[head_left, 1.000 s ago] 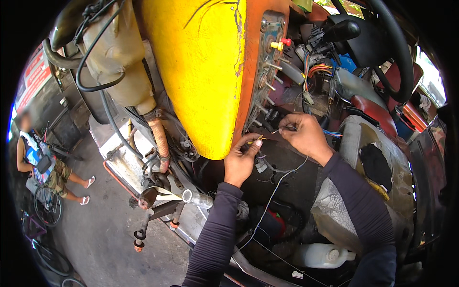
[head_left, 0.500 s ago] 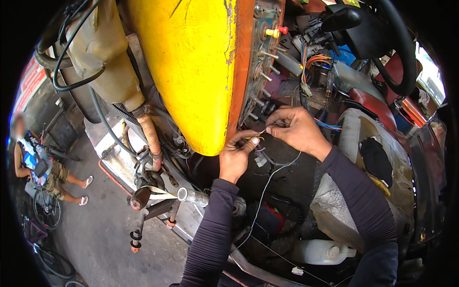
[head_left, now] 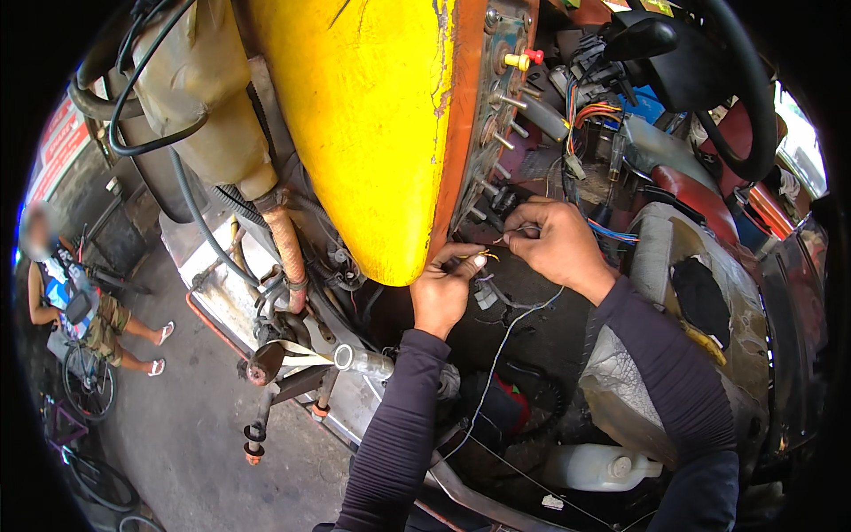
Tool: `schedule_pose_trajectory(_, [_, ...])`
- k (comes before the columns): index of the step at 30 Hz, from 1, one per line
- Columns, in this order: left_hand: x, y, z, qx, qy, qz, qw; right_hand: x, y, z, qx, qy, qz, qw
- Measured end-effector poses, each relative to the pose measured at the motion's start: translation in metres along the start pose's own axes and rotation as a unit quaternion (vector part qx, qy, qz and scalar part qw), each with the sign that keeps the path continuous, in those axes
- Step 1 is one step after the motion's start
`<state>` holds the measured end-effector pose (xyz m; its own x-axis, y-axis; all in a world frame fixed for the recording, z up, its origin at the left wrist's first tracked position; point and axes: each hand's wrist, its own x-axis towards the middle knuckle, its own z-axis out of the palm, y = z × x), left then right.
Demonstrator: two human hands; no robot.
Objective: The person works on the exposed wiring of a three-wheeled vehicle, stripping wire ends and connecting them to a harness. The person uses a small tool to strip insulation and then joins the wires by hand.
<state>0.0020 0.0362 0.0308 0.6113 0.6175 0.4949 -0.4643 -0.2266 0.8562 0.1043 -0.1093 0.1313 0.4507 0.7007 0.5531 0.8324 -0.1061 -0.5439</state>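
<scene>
Thin yellow wires (head_left: 491, 256) stick out from between the thumb and fingers of my left hand (head_left: 441, 293), which is closed on them just below the yellow panel's lower tip. To its right, my right hand (head_left: 560, 251) pinches a thin wire whose end is too small to make out. A small gap lies between the two sets of fingertips. Below my right hand, a long pale wire (head_left: 493, 363) hangs and curves down toward the frame. A small whitish connector (head_left: 485, 297) dangles on leads beneath my hands.
The yellow panel (head_left: 355, 133) has an orange edge with protruding bolts (head_left: 501, 137). Bundled coloured wires (head_left: 596, 113) and a steering wheel (head_left: 758, 97) are at upper right. A worn seat (head_left: 651, 266) and white jug (head_left: 603, 467) lie right. A person (head_left: 75, 301) stands far left near bicycles.
My fingertips have drawn slightly apart, the right hand shifting a little away from the left. The whole view has shifted slightly. Both hands keep their pinching grips.
</scene>
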Motion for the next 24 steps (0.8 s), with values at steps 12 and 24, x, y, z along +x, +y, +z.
schedule_pose_trajectory(12, [-0.002, 0.004, -0.002, 0.047, 0.012, 0.011, 0.999, -0.001, -0.008, 0.005, -0.065, -0.021, -0.061, 0.996])
schedule_pose_trajectory(24, [-0.003, 0.001, 0.0, 0.086, 0.023, 0.025, 0.996, -0.004, -0.009, 0.008, -0.106, -0.022, -0.072, 0.991])
